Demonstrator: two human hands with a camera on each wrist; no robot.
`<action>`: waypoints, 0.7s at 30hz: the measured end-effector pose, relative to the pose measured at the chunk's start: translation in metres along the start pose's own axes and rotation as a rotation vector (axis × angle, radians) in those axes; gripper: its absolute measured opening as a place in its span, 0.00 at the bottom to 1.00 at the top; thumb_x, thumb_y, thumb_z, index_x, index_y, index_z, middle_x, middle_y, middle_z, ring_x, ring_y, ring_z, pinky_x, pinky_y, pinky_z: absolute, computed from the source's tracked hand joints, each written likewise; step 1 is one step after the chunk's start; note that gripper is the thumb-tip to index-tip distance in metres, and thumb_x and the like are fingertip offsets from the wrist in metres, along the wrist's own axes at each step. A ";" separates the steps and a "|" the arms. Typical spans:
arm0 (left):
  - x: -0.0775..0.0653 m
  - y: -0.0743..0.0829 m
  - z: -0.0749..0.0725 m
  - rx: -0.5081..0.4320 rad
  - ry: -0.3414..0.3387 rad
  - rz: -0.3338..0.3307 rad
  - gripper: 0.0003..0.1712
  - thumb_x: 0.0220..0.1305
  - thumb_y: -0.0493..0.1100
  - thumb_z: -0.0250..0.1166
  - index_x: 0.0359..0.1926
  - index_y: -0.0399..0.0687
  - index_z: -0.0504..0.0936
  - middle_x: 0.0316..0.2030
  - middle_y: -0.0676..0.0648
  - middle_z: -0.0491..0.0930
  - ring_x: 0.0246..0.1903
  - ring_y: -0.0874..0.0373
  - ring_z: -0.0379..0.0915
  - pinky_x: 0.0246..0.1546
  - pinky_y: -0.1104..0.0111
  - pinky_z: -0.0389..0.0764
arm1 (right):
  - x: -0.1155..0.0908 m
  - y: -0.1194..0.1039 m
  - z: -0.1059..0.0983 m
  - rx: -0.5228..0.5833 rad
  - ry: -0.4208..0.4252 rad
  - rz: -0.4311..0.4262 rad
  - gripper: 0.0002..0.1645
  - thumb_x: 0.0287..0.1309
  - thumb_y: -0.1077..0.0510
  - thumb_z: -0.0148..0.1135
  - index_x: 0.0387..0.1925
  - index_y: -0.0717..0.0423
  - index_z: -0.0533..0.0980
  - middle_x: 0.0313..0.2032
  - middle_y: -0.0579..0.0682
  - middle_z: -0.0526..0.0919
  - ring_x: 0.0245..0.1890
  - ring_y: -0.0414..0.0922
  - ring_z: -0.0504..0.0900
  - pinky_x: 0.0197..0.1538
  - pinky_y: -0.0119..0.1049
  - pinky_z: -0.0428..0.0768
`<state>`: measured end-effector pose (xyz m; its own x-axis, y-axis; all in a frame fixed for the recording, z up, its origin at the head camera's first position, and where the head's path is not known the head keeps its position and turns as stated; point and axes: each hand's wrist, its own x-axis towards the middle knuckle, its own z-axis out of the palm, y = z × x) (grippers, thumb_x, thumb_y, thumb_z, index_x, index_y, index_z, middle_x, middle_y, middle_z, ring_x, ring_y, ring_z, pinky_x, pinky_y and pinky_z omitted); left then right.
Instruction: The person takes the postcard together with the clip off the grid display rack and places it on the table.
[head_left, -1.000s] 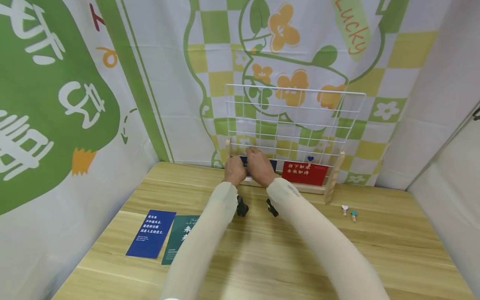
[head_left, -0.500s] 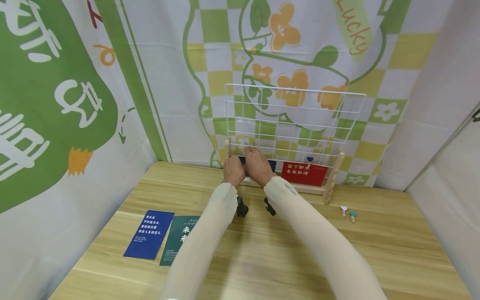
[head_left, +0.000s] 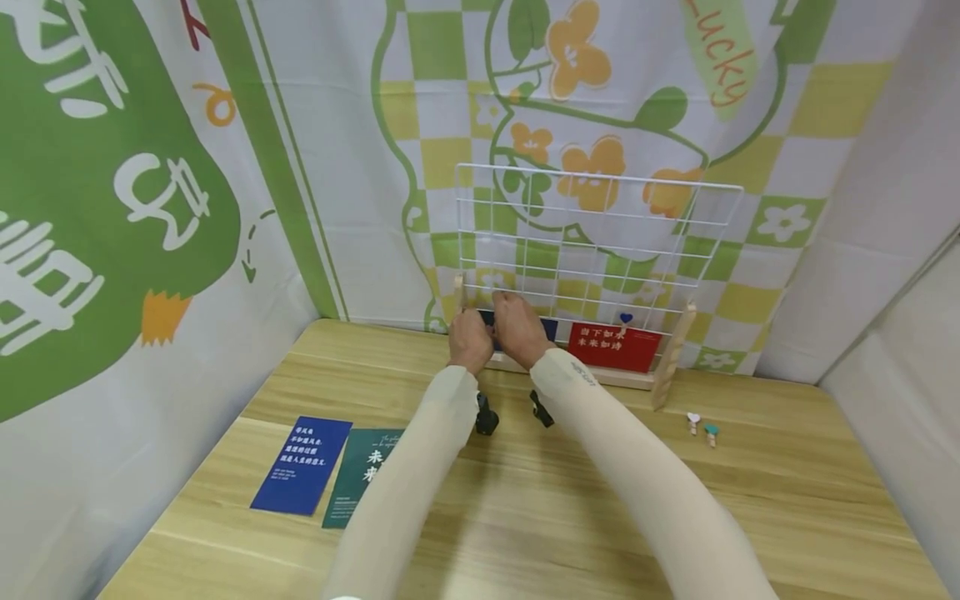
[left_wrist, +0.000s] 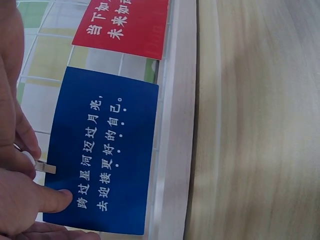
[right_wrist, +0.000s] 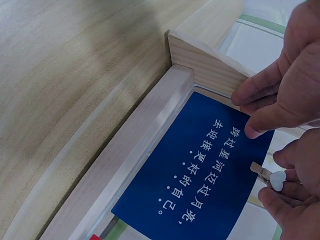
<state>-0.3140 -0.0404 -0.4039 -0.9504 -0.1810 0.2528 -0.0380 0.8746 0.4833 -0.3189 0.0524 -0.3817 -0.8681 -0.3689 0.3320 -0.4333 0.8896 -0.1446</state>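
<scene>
A dark blue card with white lettering stands against the white wire grid, its lower edge by the wooden base bar. Thumb on the card's front and fingers behind, my left hand pinches its upper left corner. My right hand pinches a small wooden clothespin with a white heart, whose tip overlaps the card's top edge in the right wrist view. To the right, a red card hangs on the grid under a clothespin with a blue heart.
On the table, another blue card and a green card, partly behind the left sleeve, lie at the left. Two clothespins, one with a white heart and one with a teal heart, lie right of the stand's wooden end.
The head view shifts slightly. Both hands stay at the blue card with hardly any visible movement.
</scene>
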 end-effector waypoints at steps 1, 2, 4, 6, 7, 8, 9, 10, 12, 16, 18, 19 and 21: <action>0.000 0.000 0.000 -0.001 0.003 -0.009 0.09 0.58 0.39 0.60 0.29 0.35 0.82 0.34 0.37 0.83 0.38 0.42 0.80 0.40 0.57 0.79 | 0.001 0.000 0.000 0.001 -0.006 0.003 0.12 0.55 0.64 0.58 0.41 0.63 0.71 0.37 0.59 0.80 0.39 0.51 0.81 0.39 0.39 0.81; 0.001 0.000 0.001 -0.004 0.008 -0.017 0.09 0.57 0.39 0.60 0.29 0.35 0.82 0.33 0.36 0.83 0.38 0.42 0.80 0.40 0.57 0.80 | 0.001 0.000 0.000 -0.002 -0.012 0.007 0.11 0.55 0.64 0.57 0.41 0.63 0.71 0.37 0.58 0.80 0.38 0.50 0.81 0.38 0.39 0.81; 0.001 -0.001 0.002 -0.006 0.015 -0.028 0.09 0.57 0.39 0.61 0.29 0.35 0.82 0.33 0.36 0.83 0.37 0.42 0.80 0.39 0.57 0.80 | 0.002 0.000 0.000 -0.007 -0.015 0.013 0.11 0.55 0.65 0.56 0.41 0.62 0.71 0.36 0.58 0.80 0.38 0.50 0.81 0.38 0.39 0.80; 0.002 -0.002 0.002 -0.008 0.016 -0.035 0.10 0.57 0.40 0.62 0.29 0.35 0.82 0.33 0.36 0.83 0.37 0.42 0.80 0.38 0.57 0.80 | 0.003 0.000 0.001 -0.004 -0.016 0.017 0.11 0.55 0.65 0.56 0.41 0.62 0.72 0.36 0.57 0.80 0.38 0.50 0.81 0.38 0.39 0.80; 0.002 -0.003 0.003 -0.007 0.015 -0.039 0.10 0.58 0.40 0.62 0.30 0.36 0.82 0.33 0.37 0.84 0.37 0.43 0.80 0.39 0.57 0.80 | 0.004 0.000 0.001 -0.004 -0.011 0.018 0.11 0.54 0.65 0.56 0.41 0.62 0.72 0.36 0.58 0.81 0.38 0.50 0.81 0.38 0.39 0.80; 0.002 -0.003 0.003 -0.008 0.013 -0.042 0.10 0.58 0.41 0.62 0.30 0.36 0.82 0.34 0.37 0.84 0.37 0.43 0.80 0.39 0.57 0.80 | 0.004 0.000 0.001 -0.006 -0.009 0.017 0.11 0.54 0.65 0.56 0.41 0.62 0.72 0.36 0.58 0.81 0.38 0.50 0.81 0.38 0.40 0.80; 0.002 -0.004 0.003 -0.005 0.012 -0.044 0.10 0.58 0.41 0.62 0.31 0.36 0.83 0.34 0.37 0.84 0.37 0.43 0.80 0.39 0.57 0.80 | 0.004 0.000 0.002 -0.006 -0.006 0.015 0.10 0.54 0.66 0.56 0.41 0.62 0.72 0.36 0.58 0.81 0.38 0.51 0.81 0.38 0.40 0.80; 0.003 -0.004 0.003 -0.006 0.010 -0.048 0.10 0.58 0.41 0.62 0.31 0.36 0.83 0.34 0.37 0.84 0.37 0.43 0.80 0.39 0.57 0.80 | 0.005 0.000 0.002 -0.006 -0.006 0.014 0.10 0.54 0.67 0.55 0.41 0.62 0.73 0.37 0.58 0.81 0.39 0.51 0.82 0.38 0.40 0.80; 0.003 -0.005 0.004 -0.011 0.007 -0.053 0.11 0.58 0.42 0.62 0.31 0.36 0.83 0.34 0.37 0.84 0.37 0.43 0.80 0.39 0.57 0.80 | 0.005 0.000 0.002 -0.016 0.001 0.012 0.10 0.55 0.68 0.54 0.40 0.63 0.73 0.37 0.59 0.81 0.39 0.52 0.82 0.39 0.41 0.81; 0.003 -0.006 0.005 -0.012 0.022 -0.050 0.10 0.57 0.41 0.62 0.29 0.37 0.83 0.33 0.38 0.84 0.37 0.44 0.81 0.39 0.57 0.80 | 0.007 0.000 0.003 -0.033 0.007 0.015 0.09 0.56 0.70 0.51 0.38 0.63 0.75 0.36 0.59 0.82 0.38 0.52 0.82 0.38 0.42 0.81; 0.004 -0.006 0.006 -0.007 0.035 -0.045 0.08 0.56 0.40 0.62 0.27 0.38 0.83 0.32 0.38 0.84 0.36 0.44 0.81 0.38 0.57 0.80 | 0.007 0.000 0.003 -0.039 0.016 0.021 0.09 0.58 0.70 0.49 0.36 0.62 0.76 0.34 0.58 0.83 0.36 0.52 0.83 0.36 0.42 0.81; 0.004 -0.006 0.006 -0.002 0.040 -0.047 0.08 0.56 0.39 0.62 0.26 0.38 0.83 0.32 0.39 0.84 0.36 0.44 0.81 0.38 0.57 0.80 | 0.008 0.000 0.003 -0.037 0.020 0.025 0.10 0.59 0.70 0.48 0.36 0.61 0.76 0.34 0.57 0.83 0.35 0.52 0.83 0.35 0.41 0.81; 0.005 -0.006 0.006 0.005 0.042 -0.054 0.07 0.55 0.37 0.62 0.25 0.39 0.83 0.32 0.39 0.84 0.35 0.44 0.81 0.38 0.58 0.80 | 0.008 0.001 0.002 -0.040 0.037 0.031 0.11 0.60 0.70 0.47 0.34 0.61 0.77 0.33 0.57 0.84 0.34 0.51 0.84 0.33 0.41 0.82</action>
<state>-0.3207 -0.0438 -0.4102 -0.9332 -0.2466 0.2614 -0.0906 0.8653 0.4930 -0.3264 0.0496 -0.3807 -0.8711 -0.3317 0.3621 -0.3959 0.9106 -0.1185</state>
